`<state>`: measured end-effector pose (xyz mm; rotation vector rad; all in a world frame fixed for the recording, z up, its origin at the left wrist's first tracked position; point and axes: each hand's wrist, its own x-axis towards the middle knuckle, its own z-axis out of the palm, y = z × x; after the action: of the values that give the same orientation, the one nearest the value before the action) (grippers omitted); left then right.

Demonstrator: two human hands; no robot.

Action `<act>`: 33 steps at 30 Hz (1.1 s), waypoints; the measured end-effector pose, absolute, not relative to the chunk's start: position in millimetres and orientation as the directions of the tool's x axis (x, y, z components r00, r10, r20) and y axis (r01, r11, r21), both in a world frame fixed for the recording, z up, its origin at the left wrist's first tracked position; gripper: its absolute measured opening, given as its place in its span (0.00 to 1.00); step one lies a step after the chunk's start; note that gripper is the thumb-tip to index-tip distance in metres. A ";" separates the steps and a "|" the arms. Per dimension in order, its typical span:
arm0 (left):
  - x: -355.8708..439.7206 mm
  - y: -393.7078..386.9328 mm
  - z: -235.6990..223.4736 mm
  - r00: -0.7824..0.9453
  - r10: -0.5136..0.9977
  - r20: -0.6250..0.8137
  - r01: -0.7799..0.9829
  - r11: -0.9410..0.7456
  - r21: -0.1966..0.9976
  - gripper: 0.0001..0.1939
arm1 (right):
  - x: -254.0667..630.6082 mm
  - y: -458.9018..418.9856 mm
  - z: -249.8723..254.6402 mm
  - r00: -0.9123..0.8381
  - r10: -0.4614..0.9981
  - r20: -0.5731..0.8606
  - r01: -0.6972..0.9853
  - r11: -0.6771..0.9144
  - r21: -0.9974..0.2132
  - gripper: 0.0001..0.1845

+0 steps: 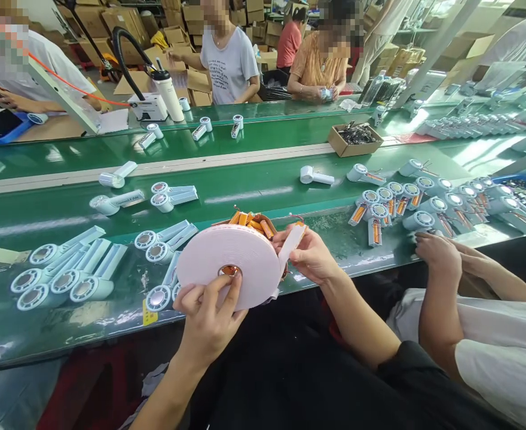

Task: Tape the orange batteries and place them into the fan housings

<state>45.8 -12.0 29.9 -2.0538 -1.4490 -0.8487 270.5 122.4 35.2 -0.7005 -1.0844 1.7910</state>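
Observation:
My left hand (207,313) grips a big white roll of foam tape (231,260) from below, thumb and fingers pressed on its flat face near the core hole. Pinched in my right hand (310,255) is the loose end of the tape (292,243), pulled up off the roll's right side. Behind the roll sits a small box of orange cylindrical batteries (251,222). White handheld fan housings (72,269) lie in a group on the green conveyor belt (254,179) to the left of the roll.
A co-worker's hands (437,254) rest at the belt edge on my right, near fan bodies with orange batteries (382,209). A cardboard box of small parts (355,138) stands mid-belt. Several people work across the belt; cartons are stacked behind them.

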 end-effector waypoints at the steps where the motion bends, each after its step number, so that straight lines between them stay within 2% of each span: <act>1: 46.2 -11.7 30.3 0.246 0.639 0.729 0.949 -0.313 -0.046 0.30 | 272.0 122.3 36.7 -0.413 0.911 0.002 -0.396 -0.178 -0.901 0.35; 4: 51.0 -11.3 30.7 0.235 0.620 0.748 0.956 -0.287 -0.062 0.26 | 267.2 114.6 37.6 -0.267 0.960 0.084 -0.376 -0.024 -0.926 0.39; 7: 61.0 -11.2 29.1 0.183 0.631 0.754 0.961 -0.276 -0.002 0.26 | 254.0 97.7 32.0 0.001 0.986 0.165 -0.372 0.154 -0.915 0.43; 10: 69.8 -9.8 23.9 0.132 0.659 0.740 0.960 -0.270 0.069 0.28 | 246.8 82.1 22.4 0.174 0.966 0.194 -0.394 0.248 -0.885 0.38; 16: 83.0 -13.8 3.9 0.098 0.716 0.692 0.966 -0.236 0.107 0.32 | 261.5 94.3 20.6 0.201 0.944 0.264 -0.345 0.320 -0.882 0.31; 20: 80.1 5.4 6.7 0.077 0.743 0.665 0.949 -0.259 0.179 0.35 | 281.1 149.4 47.4 0.411 0.856 0.314 -0.402 0.480 -0.780 0.24; 22: 68.3 28.4 16.6 0.130 0.777 0.616 0.954 -0.267 0.136 0.38 | 284.7 174.7 58.2 0.457 0.826 0.330 -0.413 0.526 -0.743 0.23; 26: 46.0 71.7 31.3 0.359 0.814 0.456 0.916 -0.402 -0.002 0.38 | 275.6 188.5 55.5 0.374 0.859 0.350 -0.412 0.492 -0.767 0.25; 29: 47.8 80.1 30.8 0.392 0.802 0.451 0.896 -0.445 0.012 0.42 | 265.4 175.1 41.5 0.396 0.838 0.375 -0.363 0.518 -0.774 0.26; 33: 56.0 71.3 26.3 0.336 0.796 0.503 0.905 -0.420 0.060 0.42 | 249.1 153.8 23.1 0.395 0.824 0.406 -0.217 0.514 -0.830 0.23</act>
<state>56.0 71.3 26.3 -2.3703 -1.5401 -0.6900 249.1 153.8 23.1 -0.7708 -0.9358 0.7494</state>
